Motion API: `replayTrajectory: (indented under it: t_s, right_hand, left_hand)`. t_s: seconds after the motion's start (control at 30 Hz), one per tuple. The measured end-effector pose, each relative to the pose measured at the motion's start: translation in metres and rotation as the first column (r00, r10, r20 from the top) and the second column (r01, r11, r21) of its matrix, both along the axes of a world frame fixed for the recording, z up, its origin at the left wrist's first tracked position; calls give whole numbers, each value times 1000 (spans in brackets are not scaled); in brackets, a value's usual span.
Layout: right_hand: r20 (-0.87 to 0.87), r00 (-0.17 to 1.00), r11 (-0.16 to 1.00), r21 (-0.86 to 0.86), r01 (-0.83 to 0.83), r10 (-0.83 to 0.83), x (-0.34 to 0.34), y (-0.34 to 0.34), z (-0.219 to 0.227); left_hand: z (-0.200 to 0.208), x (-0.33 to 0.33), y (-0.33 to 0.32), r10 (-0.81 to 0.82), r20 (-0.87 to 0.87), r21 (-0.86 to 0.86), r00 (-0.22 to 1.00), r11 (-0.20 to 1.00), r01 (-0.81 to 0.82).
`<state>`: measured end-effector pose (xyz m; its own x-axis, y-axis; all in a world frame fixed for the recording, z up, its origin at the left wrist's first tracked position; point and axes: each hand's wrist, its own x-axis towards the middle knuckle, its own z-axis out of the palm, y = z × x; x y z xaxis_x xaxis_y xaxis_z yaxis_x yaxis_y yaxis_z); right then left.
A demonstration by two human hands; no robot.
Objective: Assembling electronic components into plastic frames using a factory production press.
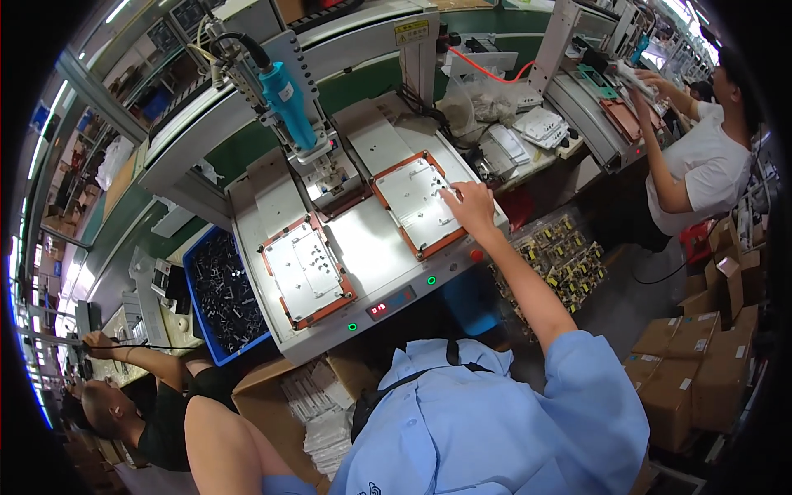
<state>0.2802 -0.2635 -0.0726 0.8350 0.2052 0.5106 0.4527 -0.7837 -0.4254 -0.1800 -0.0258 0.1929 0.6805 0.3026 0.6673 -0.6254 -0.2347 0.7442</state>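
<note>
My right hand [472, 206] reaches over the white panel [407, 208] in the right-hand orange-red frame [445, 242]. Its fingers are bent and drawn together at small black parts [437, 183] on the panel. Whether anything sits between the fingertips is too small to make out. A second white panel [299, 268], with several small black parts on it, lies in the left-hand orange-red frame [323, 313]. Both frames rest on the white bed of a benchtop machine [363, 239]. A bare bent limb shows at the lower left, but my left hand is out of view.
A teal screwdriver unit [286, 103] hangs above the bed between the frames. A blue bin [200, 309] of dark parts stands left. Bags of yellow-and-black parts [553, 264] lie right, and an open carton [276, 404] below. Co-workers sit at left [124, 412] and right [701, 157].
</note>
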Motion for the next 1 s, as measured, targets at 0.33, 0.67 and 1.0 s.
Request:
replayTrajectory:
  t_s: [0.33,0.67,1.0]
  right_hand:
    - [-95,995,997,-76,17,-24,10,10,-11]
    - [-149,960,900,406,-158,236,-36,-21,-27]
    - [-71,997,989,147,-6,17,-68,-5,2]
  left_hand:
    - [-6,-14,-9,17,6,-113,1000,993,-16]
    - [-16,-14,-9,-40,18,-234,999,971,43]
    - [-25,-15,-7,-103,36,-342,994,933,109]
